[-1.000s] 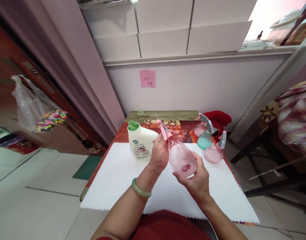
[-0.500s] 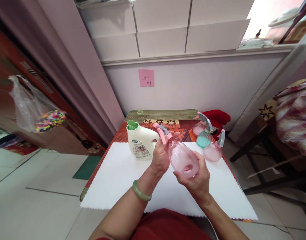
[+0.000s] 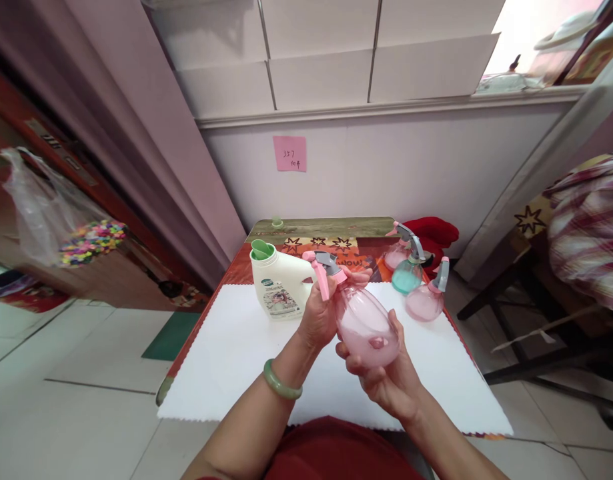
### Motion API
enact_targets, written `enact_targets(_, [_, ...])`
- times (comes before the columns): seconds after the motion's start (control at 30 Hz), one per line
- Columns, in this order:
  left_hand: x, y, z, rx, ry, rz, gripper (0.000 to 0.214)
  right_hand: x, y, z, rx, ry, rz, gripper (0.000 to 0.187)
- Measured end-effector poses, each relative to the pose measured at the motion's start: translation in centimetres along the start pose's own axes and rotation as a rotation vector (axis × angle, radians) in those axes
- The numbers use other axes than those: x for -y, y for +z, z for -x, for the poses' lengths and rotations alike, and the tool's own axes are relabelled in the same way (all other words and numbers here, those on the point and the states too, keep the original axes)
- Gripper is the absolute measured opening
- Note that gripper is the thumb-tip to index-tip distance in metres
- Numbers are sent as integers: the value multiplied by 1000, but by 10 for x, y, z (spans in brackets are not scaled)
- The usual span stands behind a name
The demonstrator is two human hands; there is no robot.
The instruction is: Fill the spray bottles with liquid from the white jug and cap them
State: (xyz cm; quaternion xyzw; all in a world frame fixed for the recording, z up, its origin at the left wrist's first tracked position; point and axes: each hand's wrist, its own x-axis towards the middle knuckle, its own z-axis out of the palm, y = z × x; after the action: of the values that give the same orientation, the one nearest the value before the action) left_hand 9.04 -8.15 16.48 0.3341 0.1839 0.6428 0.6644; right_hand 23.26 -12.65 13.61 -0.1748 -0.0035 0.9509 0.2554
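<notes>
Pink spray bottle point(image 3: 363, 319): left hand point(image 3: 320, 315) grip clamped round neck, right hand point(image 3: 389, 387) round base; wall note point(image 3: 289, 154) reads "357".

The left hand point(image 3: 319, 317) grips a tilted pink spray bottle point(image 3: 365, 320) by its neck, while the right hand point(image 3: 389, 387) cups its base. A cream jug point(image 3: 281, 283) stands on a white mat point(image 3: 226, 367); three more spray bottles point(image 3: 424, 303) stand toward the surface's point(image 3: 240, 268) right edge. A pink note point(image 3: 289, 154) sticks to the wall point(image 3: 386, 160).
</notes>
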Motion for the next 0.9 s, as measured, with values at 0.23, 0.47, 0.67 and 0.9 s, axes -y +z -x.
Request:
enact_targets(0.23, [-1,4,-3,-40,110,-83,29,-9,10,-12,-351,-350,314,80])
enact_targets(0.47, [-2,3,-9,-234,219,-104,25,-20,-9,-28,-544,-1242,1181,101])
enact_targets(0.67, [-5,2,-7,-164,106,-109,30,-11,-25,-26,-640,-1410,1347,109])
enact_targets(0.9, [-9,0,-6,-8,-12,-55,39,-4,-14,-11,-66,-322,402,93])
